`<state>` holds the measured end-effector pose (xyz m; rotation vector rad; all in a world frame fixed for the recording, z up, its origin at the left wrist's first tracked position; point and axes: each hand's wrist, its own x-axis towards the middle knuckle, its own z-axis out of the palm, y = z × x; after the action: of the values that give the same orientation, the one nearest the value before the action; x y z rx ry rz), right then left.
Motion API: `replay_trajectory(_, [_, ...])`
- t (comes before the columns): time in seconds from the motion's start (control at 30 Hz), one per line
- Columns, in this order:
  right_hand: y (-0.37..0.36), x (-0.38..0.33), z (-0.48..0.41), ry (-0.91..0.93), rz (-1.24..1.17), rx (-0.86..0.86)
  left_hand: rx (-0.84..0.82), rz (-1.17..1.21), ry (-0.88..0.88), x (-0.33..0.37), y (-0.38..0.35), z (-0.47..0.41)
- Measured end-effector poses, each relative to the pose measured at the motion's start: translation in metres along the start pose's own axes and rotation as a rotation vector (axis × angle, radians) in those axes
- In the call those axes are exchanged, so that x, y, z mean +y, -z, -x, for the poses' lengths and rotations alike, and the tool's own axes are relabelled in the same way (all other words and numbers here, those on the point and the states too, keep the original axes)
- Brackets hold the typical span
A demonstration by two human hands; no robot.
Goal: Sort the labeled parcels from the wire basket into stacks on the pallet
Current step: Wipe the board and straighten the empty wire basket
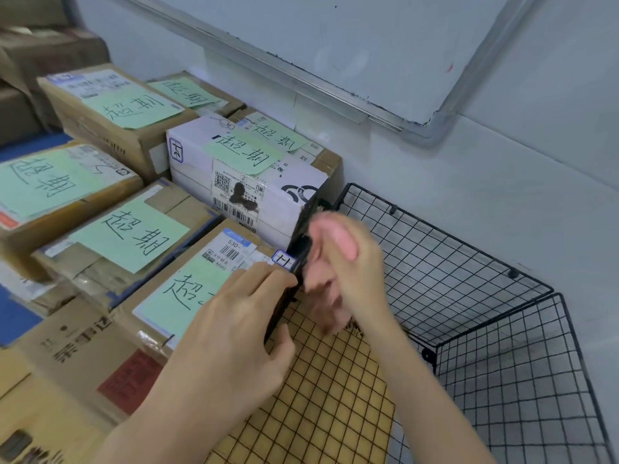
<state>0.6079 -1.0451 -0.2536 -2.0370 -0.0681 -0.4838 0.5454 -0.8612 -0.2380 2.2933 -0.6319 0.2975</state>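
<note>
— Where does the nearest parcel lie?
— Flat, among the others at the left of the wire basket, green label up. Its longer visible edge runs from the lower left up to the right, toward the white parcel it butts against. One corner reaches the basket's rim; the forearm hides its near end.
— And the hands?
— Close together at that rim. The left hand lies across the parcel's corner, fingers curled over the top edge of the mesh wall and thumb against the wires below, gripping the wall. The right hand is just beside it, inside the basket, palm up and blurred; I cannot tell whether it holds anything.
— Anything in the basket?
— A tan sheet shows through the mesh near the camera.
— The surroundings?
— More brown parcels with green labels sit side by side, some handwriting upside down from here. A blue pallet shows between them at the left. Behind is a pale wall with a whiteboard mounted on it.
</note>
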Motion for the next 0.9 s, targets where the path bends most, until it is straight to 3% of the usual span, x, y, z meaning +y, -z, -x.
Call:
replay_trajectory(0.17, [0.007,0.024,-0.070,-0.114,0.090,0.109,-0.011,-0.012,-0.012,0.002,0.001,-0.001])
replay_trajectory(0.3, [0.001,0.023,-0.055,-0.125,0.089,0.164,-0.016,-0.024,-0.019,0.002,0.002,0.001])
replay_trajectory(0.47, [-0.010,0.000,0.009,-0.079,-0.007,0.104,-0.020,-0.010,-0.026,0.001,0.002,0.000])
replay_trajectory(0.73, [-0.007,0.022,-0.084,-0.186,0.181,0.235,-0.033,-0.037,-0.021,0.002,0.002,0.001])
replay_trajectory(0.9, [0.001,0.013,-0.055,-0.176,0.176,0.156,-0.025,-0.024,0.004,0.003,0.005,-0.001])
